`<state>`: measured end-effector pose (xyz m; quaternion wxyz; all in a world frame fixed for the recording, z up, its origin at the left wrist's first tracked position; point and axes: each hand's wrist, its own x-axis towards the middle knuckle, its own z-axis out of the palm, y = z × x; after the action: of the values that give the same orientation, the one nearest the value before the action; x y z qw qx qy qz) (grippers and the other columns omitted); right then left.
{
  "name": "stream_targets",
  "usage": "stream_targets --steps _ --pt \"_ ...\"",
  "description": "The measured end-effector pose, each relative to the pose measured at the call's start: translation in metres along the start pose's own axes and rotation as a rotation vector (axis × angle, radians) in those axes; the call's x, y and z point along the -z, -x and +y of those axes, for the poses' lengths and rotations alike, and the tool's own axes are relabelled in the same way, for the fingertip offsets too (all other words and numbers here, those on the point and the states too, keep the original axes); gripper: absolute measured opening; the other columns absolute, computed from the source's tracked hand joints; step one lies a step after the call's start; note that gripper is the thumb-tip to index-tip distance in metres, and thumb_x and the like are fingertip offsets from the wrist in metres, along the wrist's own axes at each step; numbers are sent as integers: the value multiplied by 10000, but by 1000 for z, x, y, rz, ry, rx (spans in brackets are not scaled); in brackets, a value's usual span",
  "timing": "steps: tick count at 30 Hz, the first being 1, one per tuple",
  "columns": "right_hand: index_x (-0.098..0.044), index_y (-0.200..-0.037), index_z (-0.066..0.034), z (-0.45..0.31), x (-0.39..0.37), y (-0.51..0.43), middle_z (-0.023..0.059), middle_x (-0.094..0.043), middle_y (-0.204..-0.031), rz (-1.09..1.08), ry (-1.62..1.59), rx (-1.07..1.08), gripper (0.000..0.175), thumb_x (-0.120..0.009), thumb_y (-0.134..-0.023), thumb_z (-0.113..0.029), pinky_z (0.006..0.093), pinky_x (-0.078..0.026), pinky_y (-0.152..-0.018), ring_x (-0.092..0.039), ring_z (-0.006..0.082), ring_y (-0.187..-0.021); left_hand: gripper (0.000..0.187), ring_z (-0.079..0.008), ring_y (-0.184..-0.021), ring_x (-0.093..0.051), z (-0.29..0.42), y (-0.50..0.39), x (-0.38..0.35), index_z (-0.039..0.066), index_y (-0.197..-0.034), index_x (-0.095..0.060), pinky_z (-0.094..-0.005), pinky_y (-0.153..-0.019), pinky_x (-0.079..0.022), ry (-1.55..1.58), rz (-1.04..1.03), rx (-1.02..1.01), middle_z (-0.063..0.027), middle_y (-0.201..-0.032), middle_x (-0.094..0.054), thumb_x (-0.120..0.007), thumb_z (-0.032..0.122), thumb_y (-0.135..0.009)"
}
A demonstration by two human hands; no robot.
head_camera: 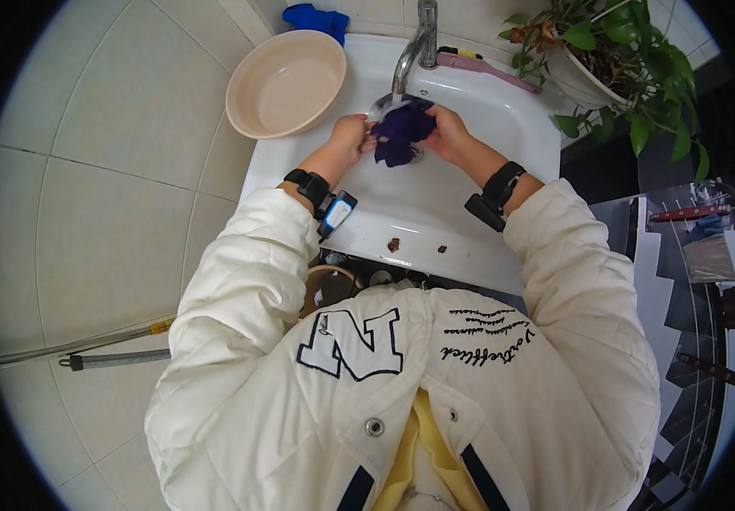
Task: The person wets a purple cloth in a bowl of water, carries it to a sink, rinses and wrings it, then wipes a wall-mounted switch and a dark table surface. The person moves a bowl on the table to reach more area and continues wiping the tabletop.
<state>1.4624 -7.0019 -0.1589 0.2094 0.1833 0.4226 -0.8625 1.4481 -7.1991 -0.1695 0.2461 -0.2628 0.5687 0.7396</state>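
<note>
A dark purple cloth, wet and bunched, hangs in the white sink basin beneath the chrome faucet. Water runs from the spout onto its top. My right hand grips the cloth's right side, with the thumb on top. At its left edge is my left hand, fingers against the fabric; part of their grip is hidden. Below the cloth, the metal drain is partly covered.
A beige plastic basin rests on the sink's left rim, near a blue cloth. Behind the faucet's right side lies a pink-handled brush. A potted plant overhangs the right corner. Two brown bits, one a leaf-like scrap, lie on the front rim.
</note>
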Motion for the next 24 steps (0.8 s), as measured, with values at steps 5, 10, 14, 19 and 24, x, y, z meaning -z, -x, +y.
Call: stream_targets --steps 5,10,14,19,24 --pt "-577 -1122 -53 0 -2 7 61 -650 -999 -50 295 132 277 -566 -848 -87 335 -551 -745 -670 203 -821 492 -240 -932 -648 5 27 -22 97 -1228 -509 -451 -843 -524 -101 -293 62 -75 -1047 -652 -579 474 -919" --pt "-552 -1166 -90 0 -1 3 59 -608 -1051 -83 344 82 393 -573 -781 -14 337 -521 -818 -613 203 -955 351 -209 -895 -670 -5 24 -40 67 -1171 -544 -390 -784 -573 -73 -288 50 -90 -1053 -657 -538 336 -946" --pt "-559 -1129 -69 -19 16 -3 86 -600 -1025 -56 205 96 378 -552 -758 5 352 -523 -827 -612 232 -940 274 -229 -848 -682 -6 2 -21 42 -1159 -540 -365 -731 -598 36 -193 -5 -112 -1031 -657 -471 194 -942" --pt "-586 -1051 -29 -28 20 -1 93 -643 -956 -14 36 51 288 -533 -769 5 360 -534 -809 -640 221 -897 301 -316 -973 -636 5 -2 -16 30 -1135 -548 -460 -895 -524 403 -210 -28 -147 -1057 -641 -361 203 -974" --pt "-501 -1276 -59 24 -17 -5 124 -562 -1241 -160 354 127 456 -606 -880 -258 389 -442 -981 -528 261 -1143 399 -333 -1069 -586 1 -3 -37 78 -1141 -558 -491 -972 -458 355 -270 47 -159 -1119 -616 -335 371 -987"
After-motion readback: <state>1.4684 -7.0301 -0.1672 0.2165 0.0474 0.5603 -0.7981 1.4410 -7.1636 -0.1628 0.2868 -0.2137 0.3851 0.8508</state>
